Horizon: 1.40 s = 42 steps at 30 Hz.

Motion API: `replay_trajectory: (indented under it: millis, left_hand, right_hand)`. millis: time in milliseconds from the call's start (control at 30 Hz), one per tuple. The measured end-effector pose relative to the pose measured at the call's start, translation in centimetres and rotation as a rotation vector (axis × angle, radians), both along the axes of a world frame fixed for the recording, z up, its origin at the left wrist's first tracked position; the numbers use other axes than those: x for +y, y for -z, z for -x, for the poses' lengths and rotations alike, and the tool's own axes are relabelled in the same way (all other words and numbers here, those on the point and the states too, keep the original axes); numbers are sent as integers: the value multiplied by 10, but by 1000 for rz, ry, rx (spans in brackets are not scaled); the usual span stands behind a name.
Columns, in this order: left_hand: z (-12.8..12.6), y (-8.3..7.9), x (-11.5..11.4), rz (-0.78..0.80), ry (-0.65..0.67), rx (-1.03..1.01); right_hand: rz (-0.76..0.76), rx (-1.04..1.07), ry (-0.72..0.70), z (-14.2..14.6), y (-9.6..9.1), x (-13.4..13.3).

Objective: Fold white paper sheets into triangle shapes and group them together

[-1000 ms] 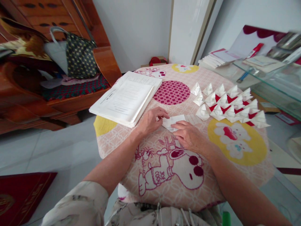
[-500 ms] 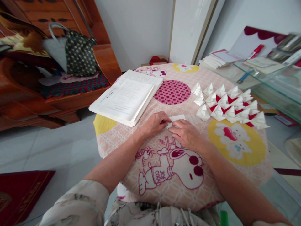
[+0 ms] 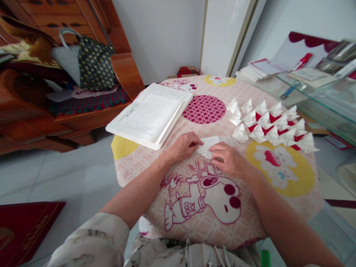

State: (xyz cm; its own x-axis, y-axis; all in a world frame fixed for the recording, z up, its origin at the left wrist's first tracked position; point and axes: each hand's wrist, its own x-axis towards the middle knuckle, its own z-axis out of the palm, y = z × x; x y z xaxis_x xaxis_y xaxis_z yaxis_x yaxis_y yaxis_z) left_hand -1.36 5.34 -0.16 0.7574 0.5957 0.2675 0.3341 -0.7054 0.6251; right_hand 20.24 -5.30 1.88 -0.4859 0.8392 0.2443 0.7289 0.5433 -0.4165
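On the left, a patterned bag [image 3: 96,63] sat on a wooden bench [image 3: 128,78], with floor [image 3: 75,167] between the bench and the cloth-covered tabletop [image 3: 133,168]. A thick paper stack [image 3: 150,118] lay along the tabletop's left edge, near the left hand [image 3: 182,146] and limiting room there. That hand's fingers bent over the left side of a small white paper [image 3: 209,144] lying between the hands; whether they pinched it could not be told. The right hand [image 3: 229,159] had its fingers curled at the paper's right side, their grip equally unclear. Plain cloth-covered surface reached toward the rounded near edge. Farther right, rows of folded pieces [image 3: 257,132] stood apart from that hand, before a glass shelf [image 3: 328,96].
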Motion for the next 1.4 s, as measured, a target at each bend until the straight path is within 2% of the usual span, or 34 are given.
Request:
replay_trajectory:
  millis: [267,567,733,900,1000,1133,1400]
  left_hand:
    - [1,-1,-2,6,-14,4]
    - [2,-8,-6,-20,-12,16]
    - [2,-11,-12,-26,98,-25]
    - [3,-13,-17,-21,280,9]
    - [9,-15,-20,0,348,33]
    - [19,-16,-25,-22,364,39]
    - [22,-13,-27,-76,398,30]
  right_hand:
    - [-53,-137,44,-1,6,2]
    - [-161,-168,121,-8,0,6]
    - [-39,-10,11,-2,-6,1]
    - [140,218,100,-10,-4,3]
    - [219,270,136,-16,-2,5]
    - [208,258,188,-13,-1,7]
    - [51,183,255,5,4,11]
